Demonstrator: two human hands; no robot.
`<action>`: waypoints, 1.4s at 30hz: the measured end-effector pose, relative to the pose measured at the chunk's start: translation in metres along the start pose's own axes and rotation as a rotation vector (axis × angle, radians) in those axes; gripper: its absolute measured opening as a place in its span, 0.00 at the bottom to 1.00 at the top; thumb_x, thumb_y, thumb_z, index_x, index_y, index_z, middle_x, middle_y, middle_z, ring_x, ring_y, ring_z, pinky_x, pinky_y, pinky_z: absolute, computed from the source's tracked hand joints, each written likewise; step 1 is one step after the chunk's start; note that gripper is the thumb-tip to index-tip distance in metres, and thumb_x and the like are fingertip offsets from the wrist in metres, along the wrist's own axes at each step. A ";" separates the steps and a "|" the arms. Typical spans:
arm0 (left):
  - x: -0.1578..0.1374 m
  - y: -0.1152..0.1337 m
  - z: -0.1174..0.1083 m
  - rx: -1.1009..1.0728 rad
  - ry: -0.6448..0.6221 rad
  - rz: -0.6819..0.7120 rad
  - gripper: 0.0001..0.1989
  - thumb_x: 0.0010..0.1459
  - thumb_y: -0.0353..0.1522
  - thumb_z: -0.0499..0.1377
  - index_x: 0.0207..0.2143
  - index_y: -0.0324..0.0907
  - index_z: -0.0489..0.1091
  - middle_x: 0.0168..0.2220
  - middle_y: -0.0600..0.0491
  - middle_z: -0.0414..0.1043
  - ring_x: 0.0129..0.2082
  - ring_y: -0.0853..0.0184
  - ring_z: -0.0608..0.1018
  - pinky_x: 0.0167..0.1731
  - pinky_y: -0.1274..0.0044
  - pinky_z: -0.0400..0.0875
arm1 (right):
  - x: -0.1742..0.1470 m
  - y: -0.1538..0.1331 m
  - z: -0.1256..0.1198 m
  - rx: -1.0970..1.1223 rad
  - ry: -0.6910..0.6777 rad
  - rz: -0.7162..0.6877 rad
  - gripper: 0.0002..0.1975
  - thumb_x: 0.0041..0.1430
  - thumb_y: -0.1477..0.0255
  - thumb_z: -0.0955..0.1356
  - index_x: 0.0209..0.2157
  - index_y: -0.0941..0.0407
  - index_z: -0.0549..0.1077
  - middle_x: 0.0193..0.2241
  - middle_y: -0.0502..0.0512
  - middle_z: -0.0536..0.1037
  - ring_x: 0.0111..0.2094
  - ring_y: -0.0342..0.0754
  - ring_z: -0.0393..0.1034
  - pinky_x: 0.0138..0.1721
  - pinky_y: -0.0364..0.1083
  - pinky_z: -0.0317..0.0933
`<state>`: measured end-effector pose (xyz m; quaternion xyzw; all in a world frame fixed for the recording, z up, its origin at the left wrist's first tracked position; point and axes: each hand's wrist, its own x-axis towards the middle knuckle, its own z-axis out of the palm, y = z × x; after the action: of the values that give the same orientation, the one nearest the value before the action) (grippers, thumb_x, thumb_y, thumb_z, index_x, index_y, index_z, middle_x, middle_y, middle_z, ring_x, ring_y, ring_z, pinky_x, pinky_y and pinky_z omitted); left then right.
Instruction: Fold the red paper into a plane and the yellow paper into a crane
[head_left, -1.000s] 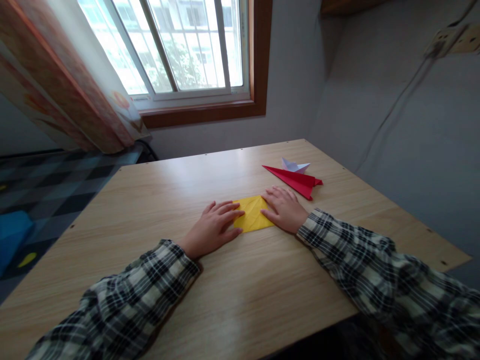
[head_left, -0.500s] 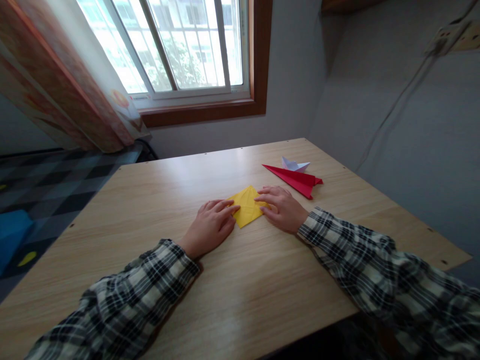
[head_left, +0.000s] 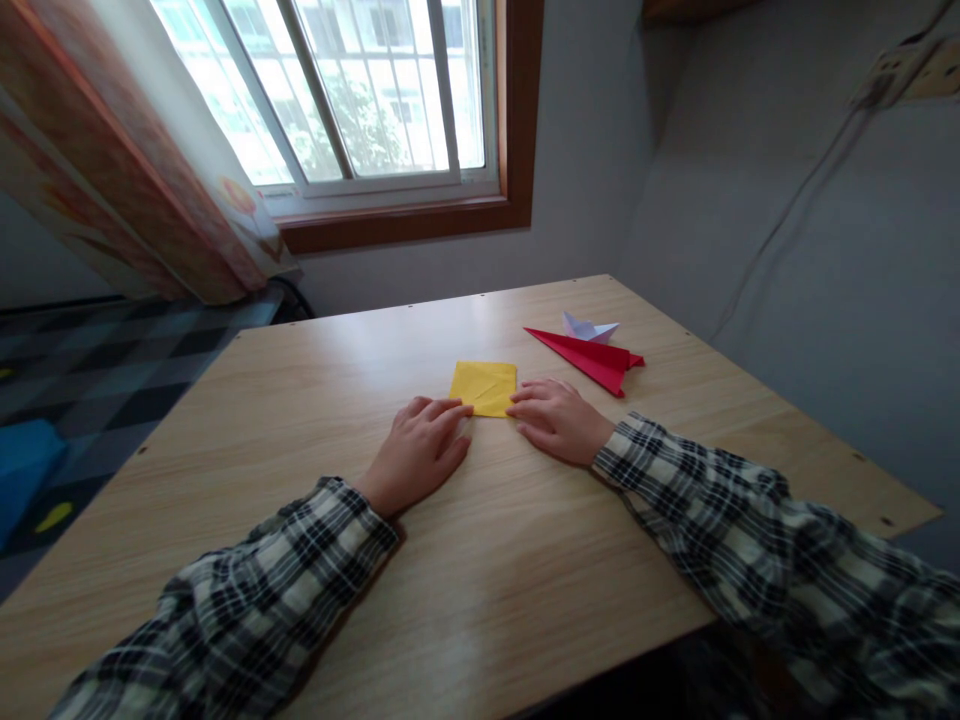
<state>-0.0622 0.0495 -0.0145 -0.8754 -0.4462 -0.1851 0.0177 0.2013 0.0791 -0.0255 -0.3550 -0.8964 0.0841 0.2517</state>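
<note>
A small folded square of yellow paper (head_left: 486, 386) lies flat on the wooden table, creases showing on its face. My left hand (head_left: 421, 448) rests at its near left corner, fingers stretched out and fingertips touching the edge. At the near right corner, my right hand (head_left: 561, 420) lies with its fingers extended, the tips at the paper's edge. Neither hand is wrapped round anything. Beyond my right hand sit a red paper plane (head_left: 585, 358) and, just behind it, a white paper boat (head_left: 591, 329).
The wooden table (head_left: 315, 400) reaches toward a window (head_left: 375, 90) with a brown frame. On the left hangs a patterned curtain (head_left: 150, 150) above a checked surface holding a blue object (head_left: 26, 465). A power socket (head_left: 892, 75) with a cable is on the right wall.
The yellow paper has turned from a diamond position to nearly square with me, and sits slightly farther away. Both hands stay almost in place, now at its near corners.
</note>
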 end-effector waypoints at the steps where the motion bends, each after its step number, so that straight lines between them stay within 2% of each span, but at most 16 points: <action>1: 0.000 0.000 0.000 -0.010 0.011 0.010 0.18 0.65 0.35 0.55 0.54 0.40 0.73 0.52 0.45 0.76 0.49 0.55 0.73 0.53 0.60 0.68 | 0.000 0.000 0.000 -0.004 -0.009 0.019 0.12 0.62 0.72 0.68 0.46 0.55 0.79 0.51 0.59 0.79 0.57 0.58 0.67 0.59 0.61 0.55; 5: 0.001 0.001 -0.003 -0.054 0.028 0.067 0.15 0.65 0.35 0.56 0.50 0.42 0.75 0.44 0.47 0.78 0.45 0.57 0.73 0.51 0.61 0.69 | 0.001 -0.001 -0.003 -0.008 -0.020 0.092 0.12 0.62 0.70 0.69 0.46 0.55 0.79 0.50 0.59 0.79 0.56 0.58 0.68 0.59 0.62 0.54; 11: 0.004 0.004 -0.007 -0.137 -0.015 0.156 0.12 0.65 0.36 0.58 0.47 0.44 0.76 0.42 0.49 0.78 0.46 0.59 0.74 0.51 0.63 0.71 | 0.002 0.000 -0.004 -0.003 -0.006 0.125 0.11 0.59 0.71 0.72 0.45 0.54 0.79 0.47 0.58 0.79 0.51 0.56 0.70 0.57 0.59 0.55; 18: 0.003 0.003 -0.005 -0.185 -0.047 0.063 0.16 0.64 0.37 0.57 0.52 0.42 0.73 0.52 0.45 0.74 0.52 0.56 0.75 0.54 0.62 0.71 | 0.002 0.000 -0.006 -0.026 -0.012 0.099 0.08 0.61 0.72 0.71 0.42 0.53 0.80 0.43 0.57 0.80 0.48 0.54 0.70 0.55 0.58 0.55; 24: 0.003 0.008 -0.010 -0.169 -0.031 0.049 0.10 0.66 0.36 0.55 0.44 0.43 0.74 0.44 0.48 0.78 0.45 0.60 0.78 0.47 0.67 0.74 | 0.003 -0.004 -0.008 -0.034 -0.030 0.107 0.09 0.61 0.69 0.71 0.42 0.54 0.81 0.43 0.56 0.81 0.47 0.54 0.71 0.54 0.57 0.55; 27: 0.003 0.008 -0.010 -0.181 0.005 0.033 0.10 0.67 0.37 0.54 0.39 0.43 0.73 0.39 0.50 0.78 0.39 0.62 0.79 0.42 0.69 0.74 | 0.003 -0.005 -0.008 -0.034 -0.026 0.097 0.11 0.60 0.66 0.72 0.43 0.54 0.80 0.43 0.56 0.81 0.47 0.55 0.71 0.54 0.57 0.55; 29: 0.003 0.008 -0.010 -0.186 0.062 0.037 0.11 0.67 0.37 0.54 0.37 0.42 0.73 0.37 0.50 0.78 0.38 0.62 0.78 0.42 0.68 0.74 | 0.003 -0.005 -0.007 -0.036 -0.020 0.083 0.12 0.59 0.65 0.73 0.43 0.54 0.80 0.43 0.57 0.81 0.46 0.55 0.71 0.53 0.56 0.55; 37: 0.002 0.010 -0.016 -0.230 0.241 0.108 0.09 0.67 0.35 0.56 0.37 0.43 0.75 0.39 0.51 0.80 0.42 0.62 0.77 0.47 0.65 0.73 | 0.003 -0.006 -0.007 -0.034 -0.002 0.057 0.09 0.58 0.69 0.73 0.42 0.53 0.80 0.41 0.56 0.82 0.44 0.53 0.72 0.51 0.55 0.55; 42: 0.002 0.012 -0.019 -0.227 0.312 0.139 0.08 0.66 0.34 0.57 0.35 0.44 0.74 0.39 0.52 0.80 0.41 0.63 0.77 0.48 0.64 0.72 | 0.003 -0.007 -0.007 -0.013 -0.019 0.035 0.11 0.60 0.64 0.72 0.42 0.53 0.81 0.41 0.56 0.82 0.43 0.53 0.73 0.50 0.55 0.56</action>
<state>-0.0574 0.0400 0.0059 -0.8613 -0.3528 -0.3657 0.0007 0.1988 0.0760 -0.0160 -0.3714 -0.8930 0.0861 0.2393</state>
